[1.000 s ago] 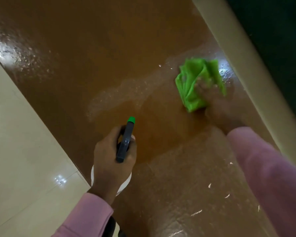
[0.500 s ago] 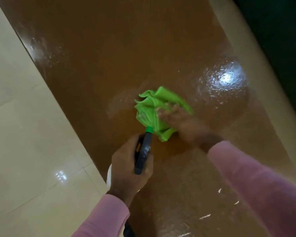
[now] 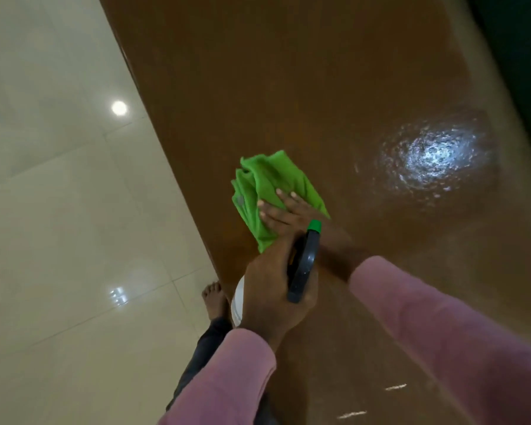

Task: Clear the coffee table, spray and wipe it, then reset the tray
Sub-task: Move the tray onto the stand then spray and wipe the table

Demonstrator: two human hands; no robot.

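Observation:
The brown coffee table (image 3: 288, 87) fills most of the view, its top glossy and wet. A crumpled green cloth (image 3: 267, 185) lies on it near the left edge. My right hand (image 3: 284, 214) presses flat on the cloth, fingers spread. My left hand (image 3: 270, 289) is closed around a spray bottle (image 3: 304, 265) with a dark trigger head, green nozzle tip and white body, held just in front of the right hand. Both sleeves are pink.
A wet patch (image 3: 432, 154) glares on the table's right side. Pale floor tiles (image 3: 59, 210) lie to the left. My bare foot (image 3: 215, 299) stands beside the table's left edge. A dark area runs along the far right.
My right hand has swept the green cloth from the table's right side across to near its left edge. The left hand kept its hold on the spray bottle.

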